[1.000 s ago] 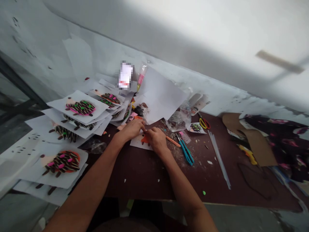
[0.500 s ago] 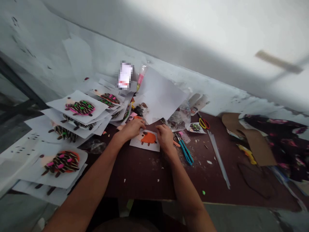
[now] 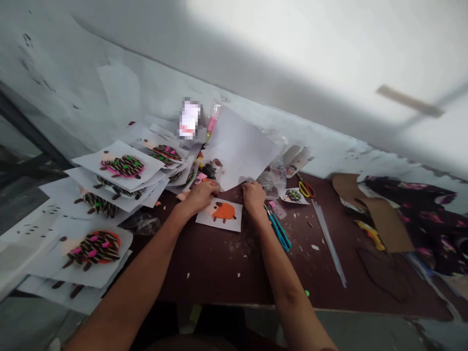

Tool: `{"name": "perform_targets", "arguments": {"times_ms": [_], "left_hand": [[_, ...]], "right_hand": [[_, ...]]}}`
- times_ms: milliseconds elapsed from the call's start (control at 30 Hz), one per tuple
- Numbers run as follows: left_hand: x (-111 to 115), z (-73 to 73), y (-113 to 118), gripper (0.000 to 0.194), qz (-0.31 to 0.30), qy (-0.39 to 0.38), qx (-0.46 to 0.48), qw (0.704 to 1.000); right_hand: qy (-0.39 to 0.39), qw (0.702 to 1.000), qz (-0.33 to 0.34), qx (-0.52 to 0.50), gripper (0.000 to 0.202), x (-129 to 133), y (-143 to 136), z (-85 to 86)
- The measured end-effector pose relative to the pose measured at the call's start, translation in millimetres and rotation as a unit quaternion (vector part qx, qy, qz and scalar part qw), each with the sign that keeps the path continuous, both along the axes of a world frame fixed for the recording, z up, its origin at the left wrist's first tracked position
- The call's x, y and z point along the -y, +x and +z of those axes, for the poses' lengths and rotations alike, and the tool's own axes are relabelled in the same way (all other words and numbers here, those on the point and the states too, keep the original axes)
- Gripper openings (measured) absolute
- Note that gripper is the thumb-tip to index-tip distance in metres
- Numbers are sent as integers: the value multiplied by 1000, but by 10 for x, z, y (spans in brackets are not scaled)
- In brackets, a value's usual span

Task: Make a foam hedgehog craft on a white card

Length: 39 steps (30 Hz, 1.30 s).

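Observation:
A small white card (image 3: 204,220) lies on the table between my hands, bearing a flat orange hedgehog shape (image 3: 224,211) with a pale face and brown feet. My left hand (image 3: 201,196) is at the card's upper left, fingers curled together beside some orange and pink clay (image 3: 201,178). What those fingers hold, if anything, is hidden. Just beyond the card's upper right corner is my right hand (image 3: 254,196), its fingers bent inward near the lower tip of a large white sheet (image 3: 241,146). Its fingertips look pinched, their contents too small to make out.
Stacked hedgehog cards (image 3: 122,165) cover the left side. Teal-handled pliers or scissors (image 3: 281,231), yellow-red scissors (image 3: 306,187), clear glue sticks (image 3: 329,243) and a yellow tool (image 3: 371,235) lie to the right. A phone (image 3: 189,119) leans against the wall.
My right hand has moved up and away from the card's right edge, baring more of the card. My left hand has shifted slightly off its top edge. The view has tilted a little.

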<state>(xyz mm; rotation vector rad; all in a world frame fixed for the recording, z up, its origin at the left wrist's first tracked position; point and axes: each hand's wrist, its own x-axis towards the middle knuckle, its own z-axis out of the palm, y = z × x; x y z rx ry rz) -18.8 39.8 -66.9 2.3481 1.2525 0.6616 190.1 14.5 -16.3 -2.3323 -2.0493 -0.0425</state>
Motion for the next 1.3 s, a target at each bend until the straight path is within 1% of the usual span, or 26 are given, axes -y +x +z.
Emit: {"name": "perform_targets", "arguments": {"times_ms": [100,200,300,400,467,567,667,733,833,1100,1300], "left_hand": [[-3,-1,-6,30,-3,-1,4,1000],[-11,-23,-12,29,-3,4,10,1000],[-14,-44,-13,30,1,12,9,1000],[-9,-45,-9,32,2,13,6,1000],[-4,-36,-8,32,2,11,3,1000],[-1,-29,-10,30,3,8,5,1000],[-4,-41,-16,31,1,11,11,1000],[-10,-54,-19,31,0,14,12,1000],[-18,-70,-23,30,-5,22,15,1000],[-20,-47,-33,28,-13,18,3,1000],[-24,-52,-22,28,-12,14,6,1000]], "right_hand": [[-11,1000,8,9,36,-77,-37,-10],[-4,1000,17,7,35,-97,-36,-30],[25,999,28,-14,34,-60,10,-53],[67,994,40,-75,31,38,65,-66],[91,983,65,-148,27,141,78,-74],[110,947,125,-273,23,339,37,-99],[111,919,165,-341,19,529,-60,-138],[112,915,193,-336,17,611,-126,-162],[100,925,211,-299,17,654,-197,-187],[31,960,195,-197,27,664,-278,-152],[8,971,190,-143,28,666,-321,-122]]}}
